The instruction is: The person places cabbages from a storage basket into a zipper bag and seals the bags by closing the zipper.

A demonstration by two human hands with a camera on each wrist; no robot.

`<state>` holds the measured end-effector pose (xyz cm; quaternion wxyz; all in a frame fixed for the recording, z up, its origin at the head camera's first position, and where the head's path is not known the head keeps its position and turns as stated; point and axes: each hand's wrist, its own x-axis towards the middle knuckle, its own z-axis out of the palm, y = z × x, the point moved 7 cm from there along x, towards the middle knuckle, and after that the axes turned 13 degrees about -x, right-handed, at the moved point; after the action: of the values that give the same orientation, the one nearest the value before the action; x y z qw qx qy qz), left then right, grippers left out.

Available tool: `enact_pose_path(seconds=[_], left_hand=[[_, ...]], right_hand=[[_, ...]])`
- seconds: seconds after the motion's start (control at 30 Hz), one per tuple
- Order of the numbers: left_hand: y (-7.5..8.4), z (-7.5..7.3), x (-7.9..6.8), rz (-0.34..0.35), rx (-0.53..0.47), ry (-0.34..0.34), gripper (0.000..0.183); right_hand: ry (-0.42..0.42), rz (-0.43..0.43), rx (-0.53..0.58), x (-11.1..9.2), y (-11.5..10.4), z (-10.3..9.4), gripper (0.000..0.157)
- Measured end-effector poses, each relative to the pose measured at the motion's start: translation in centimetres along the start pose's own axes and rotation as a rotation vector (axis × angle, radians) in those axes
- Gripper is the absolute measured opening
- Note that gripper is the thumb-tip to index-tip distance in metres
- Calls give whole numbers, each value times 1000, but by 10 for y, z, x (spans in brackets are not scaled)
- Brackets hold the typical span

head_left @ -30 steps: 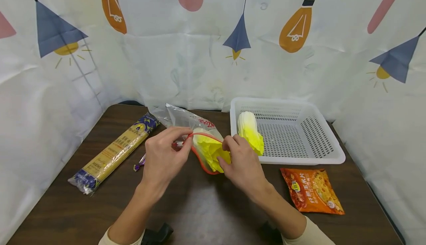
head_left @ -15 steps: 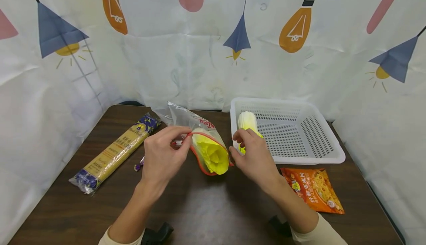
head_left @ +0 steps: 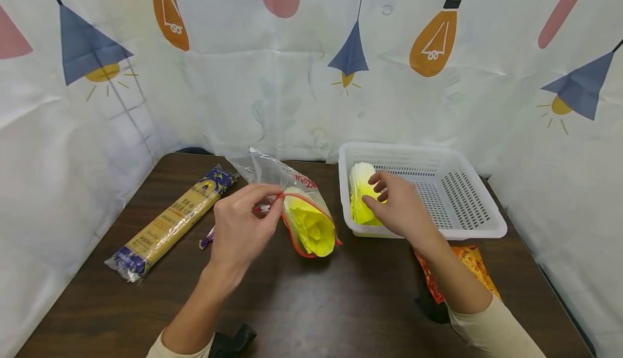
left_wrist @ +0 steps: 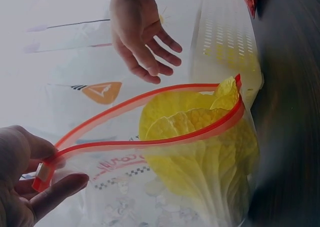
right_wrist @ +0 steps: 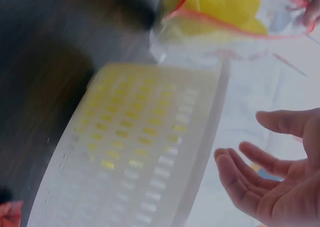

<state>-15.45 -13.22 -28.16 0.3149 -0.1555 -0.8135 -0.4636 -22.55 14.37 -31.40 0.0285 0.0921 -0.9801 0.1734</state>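
My left hand [head_left: 245, 223] pinches one end of the red rim of a clear zip bag [left_wrist: 125, 174], near its white slider [left_wrist: 44, 171]. A napa cabbage [head_left: 311, 223] lies inside, its yellow leaves toward the gaping mouth. My right hand [head_left: 401, 206] hovers over the left part of the white plastic basket [head_left: 467, 233], fingers loosely bent and holding nothing, as the right wrist view also shows. Beneath and beside it, a second napa cabbage [head_left: 360, 190] rests in the basket; the hand hides part of it.
Left of my hand lies a long pack of noodles [head_left: 170, 223], with a small purple-wrapped item [head_left: 206, 239] beside it. An orange snack bag [head_left: 469, 266] sits in front of the basket, partly under my right forearm. A printed cloth [head_left: 292, 104] hangs behind the dark table [head_left: 311, 315].
My right hand has let go of the bag's rim and moved right to above the basket. My left hand keeps its pinch on the bag, and the bag's mouth stays open.
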Motion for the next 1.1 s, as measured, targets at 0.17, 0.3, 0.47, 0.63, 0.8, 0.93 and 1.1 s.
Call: enact_pose_path(seconds=[0.17,0.3,0.47,0.63,0.8,0.93,1.1], left_hand=[[1,-1,0,1,2,-4,12],[1,-2,0,-2,2,-4,12],[1,-2,0,1,-6,-6,11],[1,-1,0,-1,-16,-14,12],[0,-2,0,-10,-14,-21,12],[0,-3,0,-12,-14,-20,12],[0,-4,1,-18,-9,-20,12]], right_hand=[[-59,39,-34,11,14,1,47],[-135,68,-79,20,21,9,59],[-213,76,-99,30,28,24,62],[-239,83,-104,41,35,35,56],[-268,123,-123,48,40,45,64],[-291,153,-143,51,42,53,70],[-291,134,-153,54,39,57,74]])
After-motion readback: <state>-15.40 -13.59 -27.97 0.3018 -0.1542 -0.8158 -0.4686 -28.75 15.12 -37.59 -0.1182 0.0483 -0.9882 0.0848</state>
